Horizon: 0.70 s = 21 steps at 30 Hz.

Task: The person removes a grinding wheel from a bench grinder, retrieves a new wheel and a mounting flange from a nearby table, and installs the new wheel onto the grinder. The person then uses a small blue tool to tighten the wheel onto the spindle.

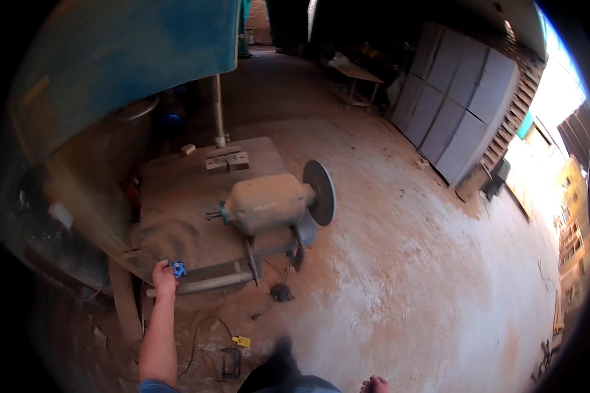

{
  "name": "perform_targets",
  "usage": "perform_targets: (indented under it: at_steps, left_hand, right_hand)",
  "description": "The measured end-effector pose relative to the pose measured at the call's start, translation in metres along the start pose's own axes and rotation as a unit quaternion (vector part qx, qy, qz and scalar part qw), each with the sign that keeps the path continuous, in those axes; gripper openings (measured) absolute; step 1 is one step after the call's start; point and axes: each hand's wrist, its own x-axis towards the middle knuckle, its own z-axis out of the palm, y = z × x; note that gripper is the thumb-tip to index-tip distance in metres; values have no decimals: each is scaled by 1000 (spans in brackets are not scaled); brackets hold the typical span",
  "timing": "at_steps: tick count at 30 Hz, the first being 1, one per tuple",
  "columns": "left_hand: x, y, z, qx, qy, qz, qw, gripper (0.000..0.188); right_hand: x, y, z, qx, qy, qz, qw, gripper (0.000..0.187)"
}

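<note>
My left hand reaches out over the near left corner of a dusty machine table. Its fingers are closed on a small blue piece whose exact kind I cannot make out. To the right of that hand, a dust-covered motor is mounted on the table. A large thin disc stands upright on the motor's right end, and a short forked shaft sticks out on its left. My right hand hangs low at the bottom edge, partly cut off, away from the machine.
A blue panel rises over the table's left side. A metal block sits at the table's back, near a post. Cables, a yellow tag and a C-clamp lie on the floor. Grey lockers stand at far right.
</note>
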Motion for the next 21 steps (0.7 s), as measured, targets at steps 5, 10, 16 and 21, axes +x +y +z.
perform_targets:
  at_steps: [5, 10, 16, 21]
  left_hand:
    - [32, -16, 1, 87, 47, 32, 995, 21]
    - [67, -53, -9, 148, 60, 118, 980, 19]
    - [31, 11, 21, 330, 132, 233, 905, 15]
    - [34, 16, -7, 360, 209, 306, 856, 16]
  right_hand:
    - [56, -38, 7, -17, -39, -22, 999, 40]
    - [103, -81, 40, -56, -80, -5, 995, 36]
    - [166, -150, 59, -121, -133, -13, 984, 40]
    - [185, -231, 109, -144, -194, -69, 968, 33]
